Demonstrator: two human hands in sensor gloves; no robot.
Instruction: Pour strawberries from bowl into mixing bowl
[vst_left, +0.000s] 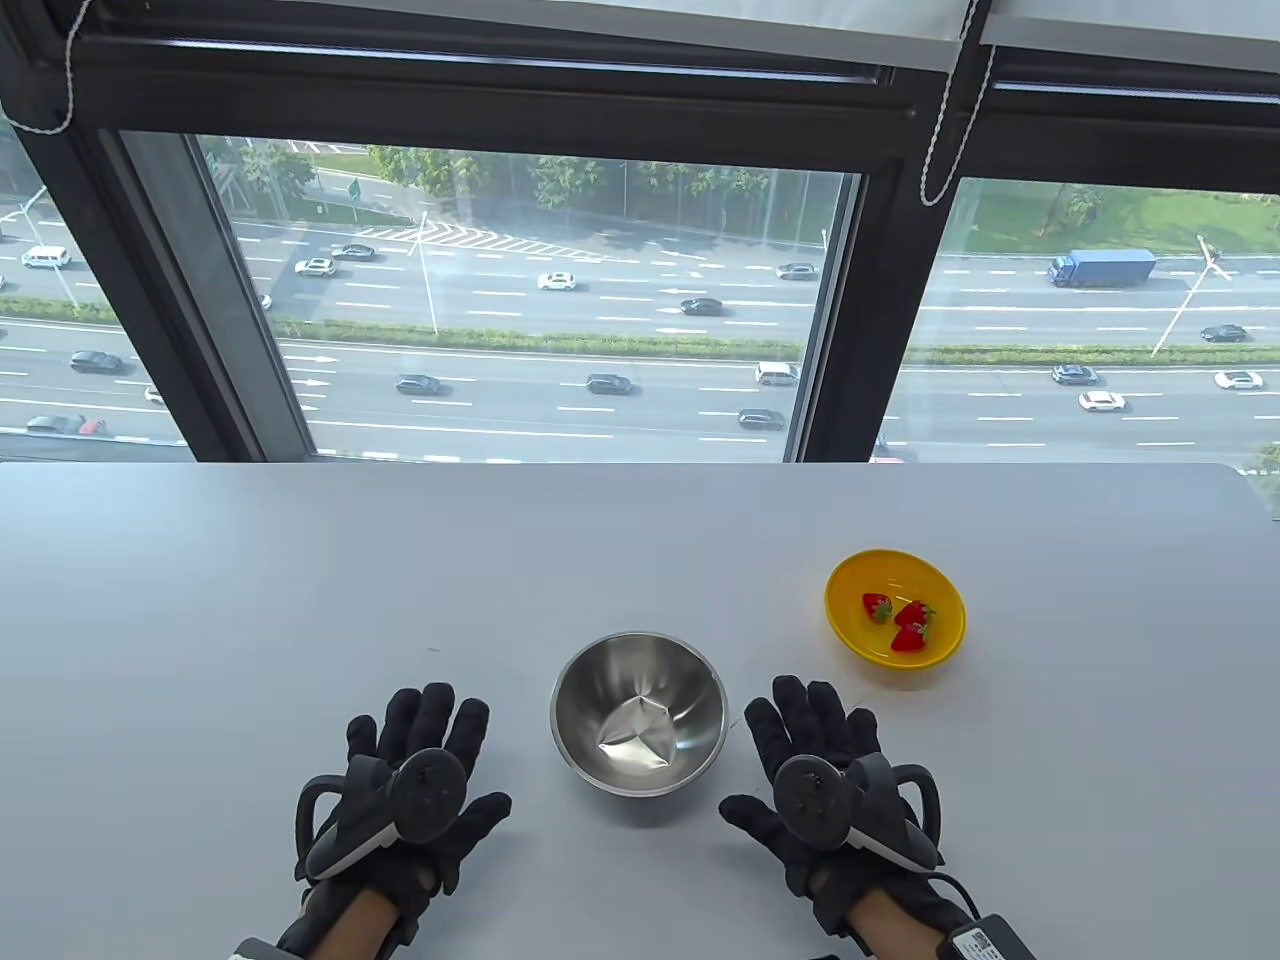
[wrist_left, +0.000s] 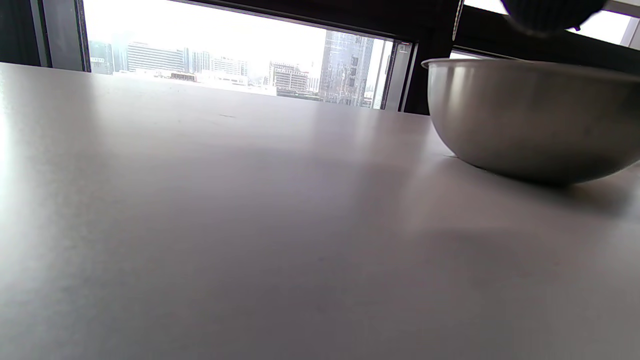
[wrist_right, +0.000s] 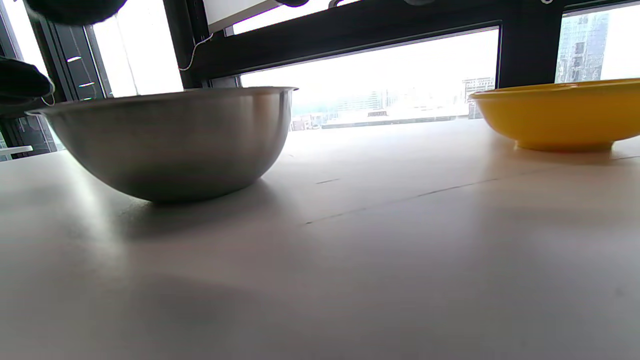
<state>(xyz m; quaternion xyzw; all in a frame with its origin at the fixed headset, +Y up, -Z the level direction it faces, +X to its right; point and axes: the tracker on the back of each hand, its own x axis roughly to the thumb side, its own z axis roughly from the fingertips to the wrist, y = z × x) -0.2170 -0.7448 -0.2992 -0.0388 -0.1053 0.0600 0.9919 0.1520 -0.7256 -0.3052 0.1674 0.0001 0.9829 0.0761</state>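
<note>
Table view, read left to right: the left hand (vst_left: 415, 775) in its black sensor glove lies palm down on the grey table (vst_left: 250, 600), fingers spread and holding nothing, just left of the round stainless-steel mixing bowl (vst_left: 639, 712). That bowl stands upright between the two hands with nothing in it. The right hand (vst_left: 825, 775), gloved likewise, lies flat with fingers spread just right of the steel bowl, also holding nothing. Farther right and nearer the window (vst_left: 520, 300) stands the shallow yellow plastic bowl (vst_left: 895, 620), apart from the steel bowl and from both hands. Only this view shows its contents: three red strawberries (vst_left: 900, 622) with green tops, close together on its floor. Left wrist view, set low at table level, shows only the steel bowl's outer wall (wrist_left: 530, 120) at its right edge and a dark gloved fingertip (wrist_left: 547, 15) at the top; the yellow bowl does not appear there. Right wrist view, equally low, shows both vessels from the side, steel bowl (wrist_right: 170, 140) at left and yellow bowl (wrist_right: 560, 115) at right, with bare table between them; the rims hide both interiors.
</note>
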